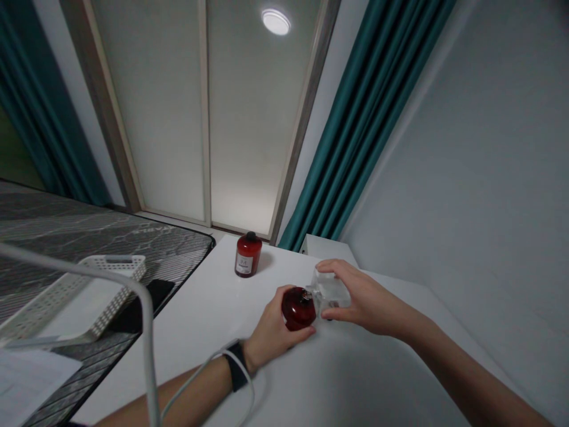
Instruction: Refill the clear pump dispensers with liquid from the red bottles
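On the white table [213,308], my left hand [271,323] is wrapped round a dark red glass bottle [297,311]. My right hand [362,296] grips a clear, square-sided glass bottle [331,289] between thumb and fingers. The clear bottle lies tilted on its side, its narrow end at the top of the red one. Whether the two touch, or any liquid passes between them, I cannot make out. Farther back stands a second red bottle [248,255] with a black top and a white label, apart from both hands.
A white perforated basket [95,320] sits at the left on a grey striped surface, with a black item [142,305] beside it and paper [33,382] in front. A pale curved tube [146,320] crosses the left foreground. A white cable [213,359] loops over my left wristband [236,365].
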`<action>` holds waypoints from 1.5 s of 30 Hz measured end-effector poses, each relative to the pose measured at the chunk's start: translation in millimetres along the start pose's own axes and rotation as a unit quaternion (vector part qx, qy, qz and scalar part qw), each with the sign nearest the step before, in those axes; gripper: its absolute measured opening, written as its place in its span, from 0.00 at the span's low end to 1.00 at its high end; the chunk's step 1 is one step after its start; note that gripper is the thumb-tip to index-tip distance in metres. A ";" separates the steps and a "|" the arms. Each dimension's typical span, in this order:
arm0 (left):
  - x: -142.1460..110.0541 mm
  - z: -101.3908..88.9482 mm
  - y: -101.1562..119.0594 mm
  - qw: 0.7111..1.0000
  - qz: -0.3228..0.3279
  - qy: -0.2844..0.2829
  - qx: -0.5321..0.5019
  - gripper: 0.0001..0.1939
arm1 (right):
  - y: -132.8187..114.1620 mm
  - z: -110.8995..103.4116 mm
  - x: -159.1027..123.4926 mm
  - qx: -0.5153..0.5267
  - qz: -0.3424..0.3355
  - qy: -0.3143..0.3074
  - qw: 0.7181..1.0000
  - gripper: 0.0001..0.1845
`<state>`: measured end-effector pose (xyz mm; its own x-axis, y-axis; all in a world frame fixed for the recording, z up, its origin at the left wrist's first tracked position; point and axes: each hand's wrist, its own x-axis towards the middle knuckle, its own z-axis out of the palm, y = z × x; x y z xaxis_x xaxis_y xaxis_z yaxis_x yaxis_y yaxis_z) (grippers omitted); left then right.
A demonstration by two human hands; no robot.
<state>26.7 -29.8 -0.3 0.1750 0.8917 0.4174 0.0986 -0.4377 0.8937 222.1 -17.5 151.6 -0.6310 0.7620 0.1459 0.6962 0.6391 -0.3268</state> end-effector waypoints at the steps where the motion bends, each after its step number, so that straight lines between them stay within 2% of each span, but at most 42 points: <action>1: -0.1 -0.1 0.2 1.000 -0.002 0.000 0.000 0.36 | -0.1 -0.1 0.2 0.000 0.000 0.000 1.000 0.34; 26: -1.0 -1.3 1.0 1.000 -0.006 0.001 -0.013 0.36 | -5.0 -4.6 3.6 -0.003 -0.011 -0.008 1.000 0.34; 45: -1.1 -1.3 1.6 1.000 -0.009 -0.003 -0.015 0.36 | -5.0 -4.7 2.8 -0.007 -0.044 0.001 0.999 0.32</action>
<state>25.3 -31.3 0.8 0.1791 0.8986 0.4005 0.0715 -0.4179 0.9057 218.4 -18.1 158.1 -0.6895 0.7030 0.1744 0.6430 0.7049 -0.2993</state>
